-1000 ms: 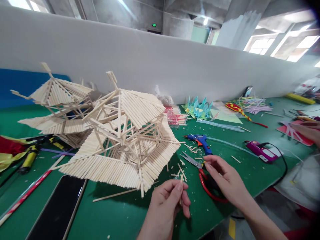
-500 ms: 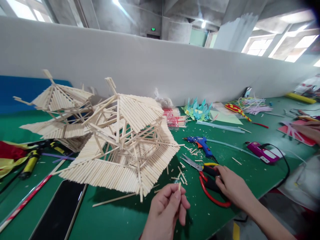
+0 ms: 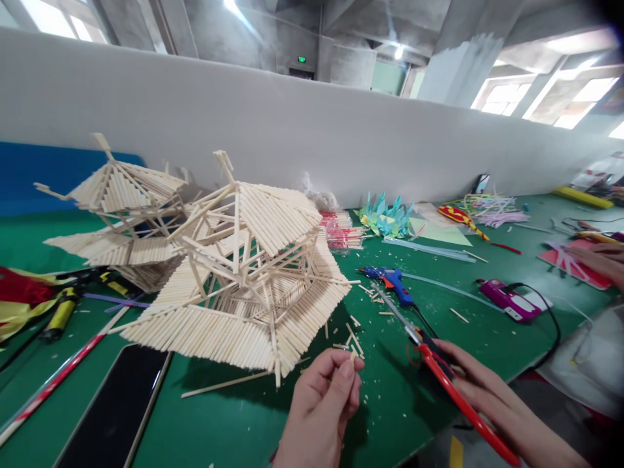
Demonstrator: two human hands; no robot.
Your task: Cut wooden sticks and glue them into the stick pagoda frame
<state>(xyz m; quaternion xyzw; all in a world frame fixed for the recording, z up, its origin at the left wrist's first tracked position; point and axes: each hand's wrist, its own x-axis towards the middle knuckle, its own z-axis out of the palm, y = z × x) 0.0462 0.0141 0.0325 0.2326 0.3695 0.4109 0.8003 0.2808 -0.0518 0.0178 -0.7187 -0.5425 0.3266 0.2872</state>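
Lifting scissors (image 3: 442, 373) off table (image 3: 234, 429), right hand (image 3: 482, 385)

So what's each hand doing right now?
Left hand: closed, pinching a thin, pale wooden stick.
Right hand: closed, holding metal scissors with red-and-black handles.

Two stick-built models stand in the left half of the frame: one front model (image 3: 241, 279) near the centre, one back model (image 3: 119, 188) farther left. Two of the person's hands show, one left hand (image 3: 324, 400) at lower centre and one right hand (image 3: 487, 383) at lower right, plus at least one co-worker's hand (image 3: 599, 260) at the right edge. There are one pinched stick (image 3: 352, 357), one pair of red-handled cutters (image 3: 447, 379), one blue glue gun (image 3: 394, 279), one purple device (image 3: 504, 299) and, at lower left, one large phone (image 3: 116, 403).
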